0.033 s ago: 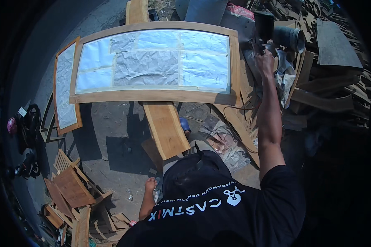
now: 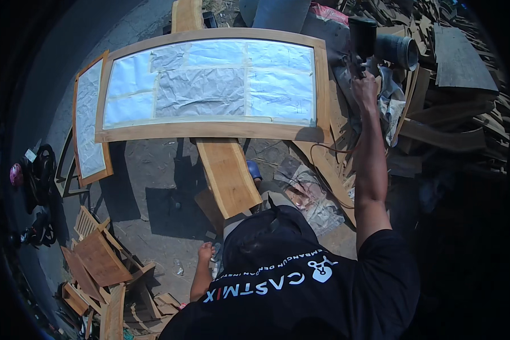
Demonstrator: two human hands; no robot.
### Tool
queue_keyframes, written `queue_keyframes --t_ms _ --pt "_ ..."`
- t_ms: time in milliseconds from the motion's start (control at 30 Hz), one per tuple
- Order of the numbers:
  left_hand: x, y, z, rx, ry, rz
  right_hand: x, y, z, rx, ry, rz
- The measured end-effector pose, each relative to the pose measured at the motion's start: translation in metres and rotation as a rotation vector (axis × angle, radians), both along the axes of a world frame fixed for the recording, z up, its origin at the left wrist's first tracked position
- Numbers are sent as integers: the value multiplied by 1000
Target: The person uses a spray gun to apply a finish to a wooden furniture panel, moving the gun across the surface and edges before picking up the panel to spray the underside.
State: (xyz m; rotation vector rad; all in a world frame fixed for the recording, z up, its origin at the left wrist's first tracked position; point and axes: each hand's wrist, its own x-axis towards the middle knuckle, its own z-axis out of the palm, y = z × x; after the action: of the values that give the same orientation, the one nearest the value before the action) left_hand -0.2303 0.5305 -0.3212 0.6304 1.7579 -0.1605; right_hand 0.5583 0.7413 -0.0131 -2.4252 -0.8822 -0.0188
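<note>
Stretched forward at the far right, my right hand [image 2: 365, 86] is wrapped round the grip of a spray gun [image 2: 362, 38] with a dark cup on top. The gun is just beyond the right end of a large wooden frame [image 2: 209, 132] with a curved top edge. Crinkled grey and white paper [image 2: 202, 93], taped in pieces, covers the frame's inner panel. My left hand [image 2: 207, 251] hangs low beside my body with its fingers curled, away from the frame. Whatever those fingers may hold is too small to make out.
A wooden plank [image 2: 228, 178] runs beneath the frame. Left of it leans a narrower papered frame [image 2: 89, 119]. Scrap wood [image 2: 101, 258] is heaped at lower left, with more boards [image 2: 464, 56] at right. A thin hose [image 2: 334, 149] loops near my right forearm.
</note>
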Motion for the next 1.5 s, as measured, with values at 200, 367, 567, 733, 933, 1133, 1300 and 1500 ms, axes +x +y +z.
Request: queue_keyframes --t_ms 200,367,567,733,933,1133,1300,1500 --pt "-20 51 -14 102 -21 -148 -80 -25 2 112 -27 20" --pt "-22 73 -23 241 -55 -172 -112 -22 -4 -7 -105 4" --pt "-75 50 -22 190 -38 -175 -187 -110 2 -46 5 -28" --pt "-93 29 -13 122 -23 -228 -253 -177 24 -94 106 -82" --pt "-101 40 -10 194 -70 -286 -289 -252 12 -4 51 -120" --pt "-94 76 -4 286 -146 -198 -306 -277 -13 53 -1 -204" --pt "-106 81 10 274 -68 -267 -335 -253 -24 149 64 -29" --pt "-114 74 10 316 -64 -279 -369 -216 -24 189 189 134"
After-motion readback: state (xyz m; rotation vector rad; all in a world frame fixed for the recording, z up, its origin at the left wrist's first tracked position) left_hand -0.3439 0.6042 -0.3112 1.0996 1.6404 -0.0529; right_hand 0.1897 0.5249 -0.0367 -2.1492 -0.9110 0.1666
